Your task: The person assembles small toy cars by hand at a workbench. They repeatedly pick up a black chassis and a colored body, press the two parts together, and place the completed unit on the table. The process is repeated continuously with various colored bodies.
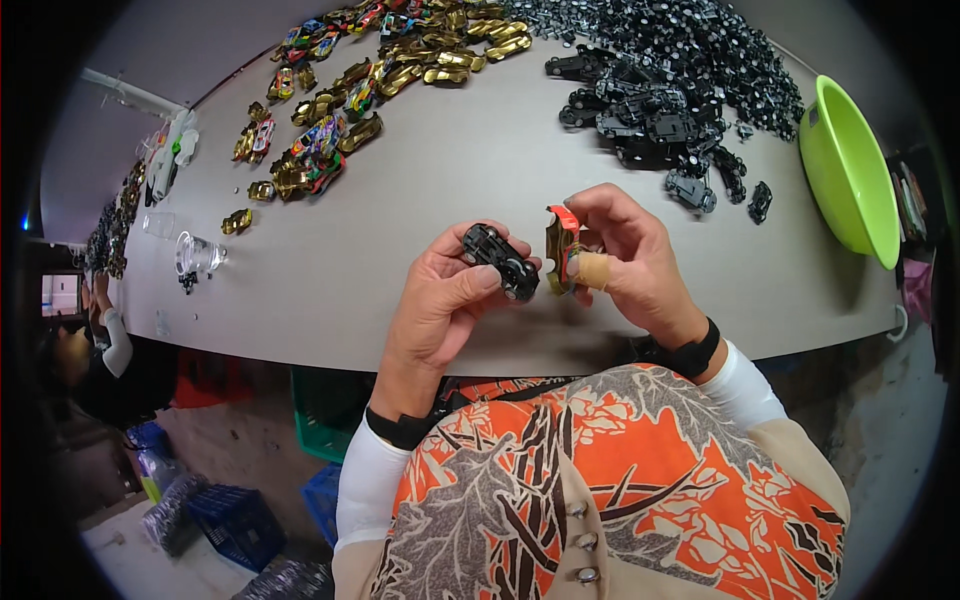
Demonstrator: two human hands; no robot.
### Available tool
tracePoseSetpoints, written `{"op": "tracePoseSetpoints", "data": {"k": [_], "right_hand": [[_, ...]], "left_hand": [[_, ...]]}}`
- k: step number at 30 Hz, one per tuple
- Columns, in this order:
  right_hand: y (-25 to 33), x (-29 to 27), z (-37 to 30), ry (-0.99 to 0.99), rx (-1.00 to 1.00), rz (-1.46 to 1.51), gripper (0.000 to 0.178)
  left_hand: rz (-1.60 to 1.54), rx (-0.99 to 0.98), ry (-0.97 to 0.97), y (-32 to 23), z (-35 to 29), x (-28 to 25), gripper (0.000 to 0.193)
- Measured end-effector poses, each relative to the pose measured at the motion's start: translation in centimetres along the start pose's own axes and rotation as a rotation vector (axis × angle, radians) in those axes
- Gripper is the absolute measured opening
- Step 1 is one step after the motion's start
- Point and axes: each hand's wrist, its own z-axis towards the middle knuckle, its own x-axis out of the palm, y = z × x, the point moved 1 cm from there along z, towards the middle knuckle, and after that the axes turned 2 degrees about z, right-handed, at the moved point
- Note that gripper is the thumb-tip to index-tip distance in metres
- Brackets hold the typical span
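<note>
Over the table's near edge, my left hand (445,290) grips a black toy car chassis (487,247), its thumb laid across it. Close beside it on the right, my right hand (630,255) pinches a red and gold toy car body shell (560,240) held on edge. The two parts are apart, with a narrow gap between them. A tan band wraps a digit of my right hand. Ahead on the right lies a heap of black chassis (670,125); ahead on the left, gold and coloured car shells (320,150) are spread about.
A lime green basin (845,170) stands tilted at the table's right. Small dark wheel parts (690,45) pile up at the back. A clear cup (200,255) is on the left. Another person (95,350) sits at far left. Blue crates (235,525) stand on the floor.
</note>
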Motion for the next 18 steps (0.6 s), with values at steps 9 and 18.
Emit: {"op": "tracePoseSetpoints", "data": {"k": [9, 18], "right_hand": [[-0.3, 1.0, -0.7, -0.026, -0.116, -0.203, 0.033], [-0.4, 1.4, -1.0, -0.002, -0.166, -0.302, 0.029]], "left_hand": [[-0.028, 0.020, 0.024, 0.4, -0.1, 0.3, 0.040], [0.034, 0.050, -0.001, 0.3, -0.4, 1.0, 0.039]]}}
